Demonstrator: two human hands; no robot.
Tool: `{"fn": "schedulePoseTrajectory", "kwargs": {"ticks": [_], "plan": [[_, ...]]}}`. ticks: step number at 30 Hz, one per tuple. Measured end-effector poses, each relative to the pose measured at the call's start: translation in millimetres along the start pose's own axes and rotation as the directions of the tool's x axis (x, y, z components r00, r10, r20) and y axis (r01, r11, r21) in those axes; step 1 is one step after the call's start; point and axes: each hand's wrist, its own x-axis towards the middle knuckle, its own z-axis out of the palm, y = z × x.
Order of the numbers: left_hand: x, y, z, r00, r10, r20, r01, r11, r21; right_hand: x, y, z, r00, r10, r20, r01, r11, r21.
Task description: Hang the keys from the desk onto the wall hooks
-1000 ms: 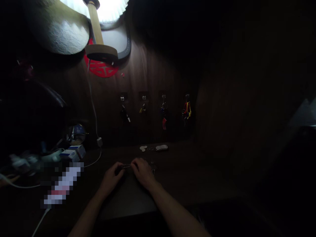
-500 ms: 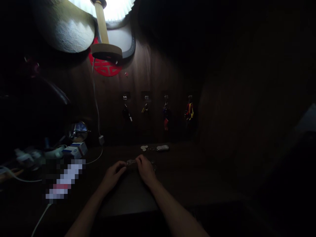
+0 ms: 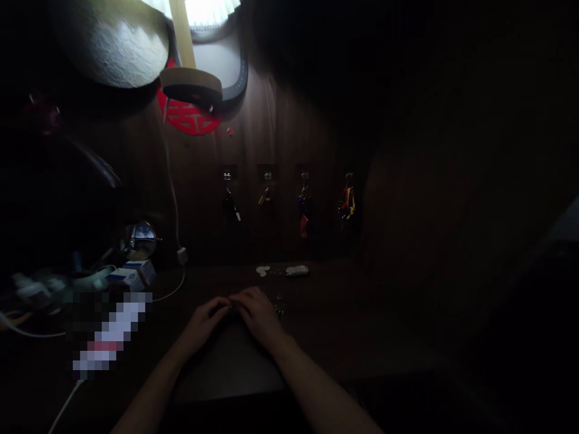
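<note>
Head | left hand (image 3: 207, 317), right hand (image 3: 256, 312) | curled, near each other | hold hidden, cannot tell

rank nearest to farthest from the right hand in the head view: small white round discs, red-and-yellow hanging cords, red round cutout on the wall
1. Small white round discs: just beyond the right hand.
2. Red-and-yellow hanging cords: farther back, to the right.
3. Red round cutout: higher up, to the left.

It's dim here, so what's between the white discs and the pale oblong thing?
Small ring-like pieces, too dim to identify, lie there in the head view.
</note>
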Motion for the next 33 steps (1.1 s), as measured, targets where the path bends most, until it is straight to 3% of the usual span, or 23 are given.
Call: {"fn": "schedulePoseTrajectory", "kwargs": {"ticks": [4, 10, 14, 18, 24, 28, 33], "plan": [[-1.8, 1.1, 0.2, 1.000, 0.016, 0.012, -0.016, 1.000, -0.001, -0.8, -0.9, 1.7, 1.000, 0.018, -0.004, -0.018, 1.000, -0.010], [-1.4, -6.1, 1.1, 0.991, -0.001, -0.132, 0.004, 1.000, 0.020, -1.9, -8.0, 0.1, 0.998, 0.044, -0.045, -0.043, 0.999, 0.018], [-1.5, -8.7, 1.7, 0.976, -0.038, -0.214, 0.046, 0.998, 0.036, -1.1, -7.8, 1.7, 0.955, 0.232, -0.184, -0.211, 0.969, 0.130], [-2.1, -6.5, 0.7, 0.982, -0.065, -0.178, 0.081, 0.993, 0.084, 4.5, -0.1, -4.8, 0.876, 0.405, -0.262, -0.319, 0.893, 0.316], [0.4, -11.3, 0.0, 0.980, -0.090, -0.176, 0.108, 0.990, 0.096, 42.9, 18.1, -44.2, 0.731, 0.579, -0.361, -0.276, 0.735, 0.619], [1.2, -11.4, -1.4, 0.981, -0.114, -0.158, 0.126, 0.990, 0.065, 83.1, 30.0, -76.0, 0.723, 0.549, -0.419, -0.187, 0.739, 0.647], [0.8, -4.2, -3.6, 0.979, -0.125, -0.164, 0.128, 0.992, 0.010, 131.5, 35.9, -109.3, 0.714, 0.464, -0.524, -0.154, 0.834, 0.529]]}}
